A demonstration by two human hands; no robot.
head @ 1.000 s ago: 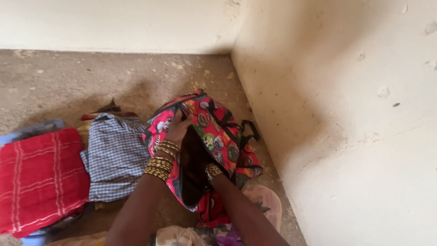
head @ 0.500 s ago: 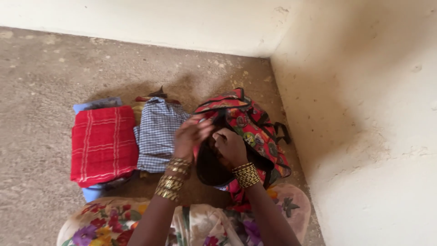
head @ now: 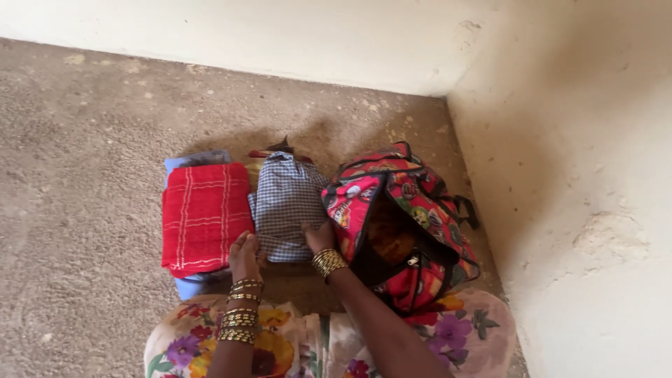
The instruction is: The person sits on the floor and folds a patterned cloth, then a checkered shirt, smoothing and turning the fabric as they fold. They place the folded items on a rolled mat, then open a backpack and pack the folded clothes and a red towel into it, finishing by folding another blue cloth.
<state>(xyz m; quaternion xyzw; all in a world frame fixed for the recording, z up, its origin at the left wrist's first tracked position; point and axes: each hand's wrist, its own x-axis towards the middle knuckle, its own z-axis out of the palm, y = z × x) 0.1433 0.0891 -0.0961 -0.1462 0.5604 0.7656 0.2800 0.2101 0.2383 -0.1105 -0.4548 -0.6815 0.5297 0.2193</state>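
A folded blue-and-white checked cloth (head: 285,203) lies on the floor between a folded red cloth (head: 204,213) and an open red patterned bag (head: 402,224). My left hand (head: 245,255) rests at the checked cloth's near left corner. My right hand (head: 318,236) touches its near right corner, beside the bag's opening. Both wrists wear gold bangles. Whether the fingers grip the cloth is hidden. Something orange-brown shows inside the bag.
A light blue cloth (head: 192,159) lies under the red one. Pale walls (head: 574,175) meet in a corner right behind the bag. Rough concrete floor (head: 84,175) stretches to the left. My floral garment (head: 301,343) fills the bottom of the view.
Both hands have left the bag's opening and moved left onto the near edge of the checked cloth. The camera view has pulled back slightly.
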